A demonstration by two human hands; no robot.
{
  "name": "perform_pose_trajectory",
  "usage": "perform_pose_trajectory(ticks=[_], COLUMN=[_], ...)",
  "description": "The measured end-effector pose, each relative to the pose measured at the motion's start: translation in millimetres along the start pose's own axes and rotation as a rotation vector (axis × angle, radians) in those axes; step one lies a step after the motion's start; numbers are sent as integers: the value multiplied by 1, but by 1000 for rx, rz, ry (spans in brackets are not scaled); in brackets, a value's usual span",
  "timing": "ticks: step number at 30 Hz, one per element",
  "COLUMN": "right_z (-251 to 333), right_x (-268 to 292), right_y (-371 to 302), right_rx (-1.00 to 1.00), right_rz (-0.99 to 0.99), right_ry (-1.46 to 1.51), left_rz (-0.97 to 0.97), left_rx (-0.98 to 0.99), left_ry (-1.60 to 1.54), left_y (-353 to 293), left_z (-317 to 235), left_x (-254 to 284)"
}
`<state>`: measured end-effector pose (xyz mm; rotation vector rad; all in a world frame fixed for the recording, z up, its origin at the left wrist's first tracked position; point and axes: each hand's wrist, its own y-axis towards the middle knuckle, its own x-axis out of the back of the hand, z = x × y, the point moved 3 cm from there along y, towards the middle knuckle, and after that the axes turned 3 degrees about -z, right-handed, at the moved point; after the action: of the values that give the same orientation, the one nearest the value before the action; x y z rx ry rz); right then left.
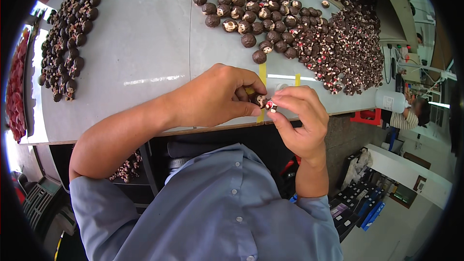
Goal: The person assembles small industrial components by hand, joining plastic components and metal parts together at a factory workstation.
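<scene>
Near the table's front edge, my left hand (222, 94) is closed around a small round figurine head (260, 100), dark brown with a cream face. My right hand (303, 120) pinches a tiny figurine body (271, 106) in dark brown, white and red between thumb and fingers. Both pieces meet between my fingertips; whether they are joined or only touching, I cannot tell. Beyond my hands lie many loose brown figurine heads (248, 40), and to their right spreads a heap of small bodies (345, 46).
Clustered figurines with heads and bodies (67, 43) cover the table's far left. An open box (394, 0) stands at the back right with more small pieces. Yellow tape strips (262, 73) mark the tabletop (145, 34). Another person (406, 120) is beyond the right end.
</scene>
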<state>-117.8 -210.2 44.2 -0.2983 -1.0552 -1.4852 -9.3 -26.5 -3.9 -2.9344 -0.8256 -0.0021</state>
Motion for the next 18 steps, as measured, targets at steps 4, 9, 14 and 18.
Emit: perform_pose_trajectory(ticks=[4, 9, 14, 18], right_z=[1, -2, -5, -8], right_x=[2, -3, -10, -5], right_y=[1, -4, -7, -14], right_rx=[1, -85, -121, -214], right_rz=[63, 36, 38, -46], right_ry=[-32, 86, 184, 207], left_rz=[-16, 21, -34, -47], left_rx=[0, -10, -120, -226], left_ry=[-15, 59, 130, 212], left_y=[1, -1, -4, -2], left_z=[1, -4, -11, -13], left_x=[0, -1, -4, -5])
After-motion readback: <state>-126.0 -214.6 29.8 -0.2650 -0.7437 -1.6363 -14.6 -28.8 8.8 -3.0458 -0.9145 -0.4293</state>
